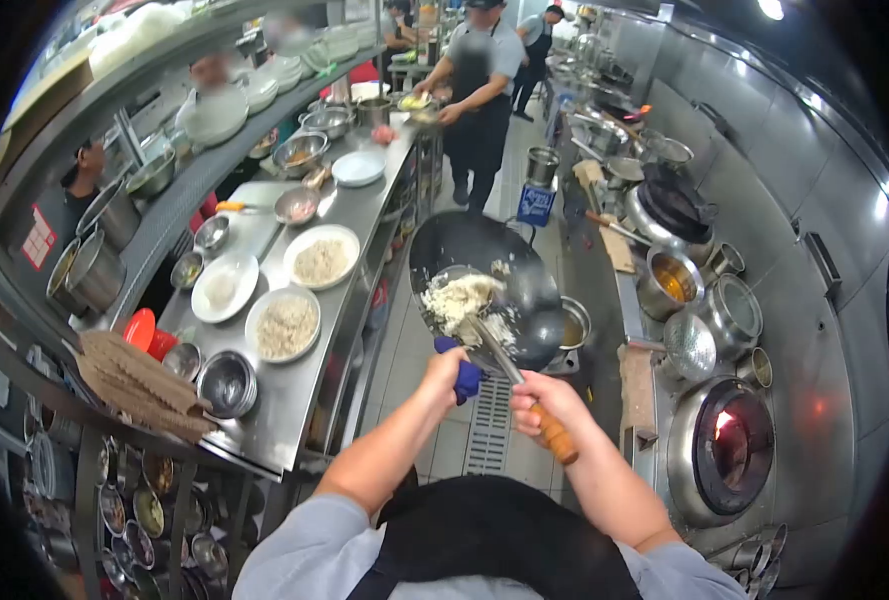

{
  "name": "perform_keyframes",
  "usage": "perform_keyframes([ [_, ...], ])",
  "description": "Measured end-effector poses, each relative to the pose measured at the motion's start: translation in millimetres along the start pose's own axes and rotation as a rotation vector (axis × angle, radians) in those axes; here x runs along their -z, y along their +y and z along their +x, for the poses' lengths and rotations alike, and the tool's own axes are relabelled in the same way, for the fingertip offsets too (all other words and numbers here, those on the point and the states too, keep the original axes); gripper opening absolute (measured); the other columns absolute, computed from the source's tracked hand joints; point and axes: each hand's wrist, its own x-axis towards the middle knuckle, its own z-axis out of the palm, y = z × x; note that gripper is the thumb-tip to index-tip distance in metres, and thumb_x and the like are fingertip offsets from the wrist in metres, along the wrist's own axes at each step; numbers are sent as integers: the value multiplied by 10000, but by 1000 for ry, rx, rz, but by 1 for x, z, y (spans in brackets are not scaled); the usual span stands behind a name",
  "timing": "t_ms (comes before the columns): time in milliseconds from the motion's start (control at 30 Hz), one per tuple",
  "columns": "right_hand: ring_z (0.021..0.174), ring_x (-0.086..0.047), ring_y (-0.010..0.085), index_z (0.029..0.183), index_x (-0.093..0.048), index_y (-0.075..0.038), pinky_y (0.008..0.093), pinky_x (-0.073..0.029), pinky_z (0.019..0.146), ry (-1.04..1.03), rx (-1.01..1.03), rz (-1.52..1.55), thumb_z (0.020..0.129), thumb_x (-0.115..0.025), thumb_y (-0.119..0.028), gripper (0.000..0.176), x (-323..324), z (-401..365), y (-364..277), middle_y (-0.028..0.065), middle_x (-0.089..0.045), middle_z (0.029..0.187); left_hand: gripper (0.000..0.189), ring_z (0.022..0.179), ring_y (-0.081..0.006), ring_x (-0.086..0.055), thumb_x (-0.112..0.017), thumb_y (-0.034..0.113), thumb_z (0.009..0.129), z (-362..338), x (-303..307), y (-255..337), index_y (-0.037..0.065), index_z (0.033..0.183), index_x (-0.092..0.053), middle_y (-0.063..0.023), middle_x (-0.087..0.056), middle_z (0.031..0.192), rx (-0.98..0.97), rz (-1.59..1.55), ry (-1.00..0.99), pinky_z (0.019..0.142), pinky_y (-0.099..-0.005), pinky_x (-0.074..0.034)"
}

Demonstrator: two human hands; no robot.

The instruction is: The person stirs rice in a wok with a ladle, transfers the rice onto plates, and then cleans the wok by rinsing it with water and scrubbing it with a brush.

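Observation:
A large dark wok (530, 265) hangs tilted over the aisle between counter and stoves, with whitish rice (460, 300) in its left part. My left hand (452, 372) is closed around a purple-blue cloth (468, 382) at the wok's near edge; the grip beneath the cloth is hidden. My right hand (548, 402) is wrapped round the wooden handle of a metal ladle (498, 347), whose head is among the rice. To the left, two white plates of rice, a farther one (322, 256) and a nearer one (283, 324), rest on the steel counter (310, 395).
A lit burner (730, 450) glows at the lower right. A pot of orange liquid (671, 280) and a perforated strainer (690, 345) stand along the stove line. A person in a dark apron (472, 100) works farther up the aisle. Metal bowls (228, 384) sit at the counter's near end.

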Motion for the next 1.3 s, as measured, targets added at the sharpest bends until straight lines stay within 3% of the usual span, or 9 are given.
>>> perform_keyframes([
  [133, 443, -421, 132, 972, -384, -119, 287, -311, 401, 41, -177, -3, 897, -481, -75, 130, 28, 1, 16, 20, -446, 609, 135, 468, -221, -521, -534, 203, 723, -16, 55, -30, 70, 703, -539, -77, -555, 590, 290, -138, -66, 429, -342, -437],
  [367, 416, -426, 155, 1121, -384, -99, 298, -315, 398, -60, -364, -250, 875, -477, -44, 269, 26, 8, 7, 34, -437, 602, 75, 500, -196, -561, -553, 149, 733, -76, 102, -59, 74, 733, -553, -53, -582, 643, 313, -233, 79, 450, -323, -466],
  [700, 372, -426, 140, 1363, -355, -85, 276, -349, 347, -181, -32, -528, 867, -478, -46, 513, -94, 76, -61, 30, -453, 604, 112, 522, -178, -591, -550, 109, 760, -117, 129, -27, 21, 824, -577, -65, -593, 684, 146, -285, 79, 445, -306, -491],
  [833, 392, -433, 109, 1330, -415, -50, 244, -389, 366, -181, 191, -801, 840, -483, -22, 496, -149, 149, -60, 7, -458, 602, 140, 549, -182, -600, -551, 102, 755, -123, 126, -9, 11, 857, -583, -65, -603, 715, 86, -308, 19, 466, -302, -498],
  [967, 403, -463, 118, 1297, -456, -41, 264, -415, 360, -82, 265, -1119, 792, -493, -18, 507, -167, 232, -36, 19, -488, 616, 98, 499, -182, -568, -571, 121, 738, -120, 127, 2, 42, 795, -560, -65, -582, 663, 82, -324, -1, 444, -314, -483],
  [1067, 378, -444, 122, 1260, -491, -37, 275, -393, 335, -26, 229, -1074, 789, -501, -38, 471, -169, 274, -36, 23, -483, 610, 87, 486, -170, -556, -587, 128, 731, -110, 137, 0, 51, 770, -575, -52, -579, 648, 117, -317, -35, 437, -296, -471],
  [1100, 507, -573, 211, 1258, -495, -2, 348, -503, 479, -27, 228, -1201, 777, -521, -66, 486, -168, 283, -31, 100, -596, 720, 87, 486, -170, -556, -587, 128, 731, -108, 138, 3, 51, 770, -575, -52, -579, 648, 116, -325, -40, 437, -296, -471],
  [1200, 406, -468, 137, 1239, -512, -33, 288, -405, 351, 7, 512, -1434, 784, -495, -46, 456, -140, 321, -14, 40, -500, 610, 91, 494, -155, -560, -592, 128, 728, -110, 141, 12, 61, 789, -597, -34, -582, 651, 144, -308, -36, 441, -285, -467],
  [1300, 538, -600, 236, 1294, -488, -49, 354, -501, 486, 65, 581, -1533, 771, -525, -70, 524, -129, 329, -15, 133, -613, 730, 90, 502, -153, -566, -594, 131, 728, -96, 152, 8, 61, 783, -598, -32, -585, 655, 187, -281, -61, 446, -286, -471],
])
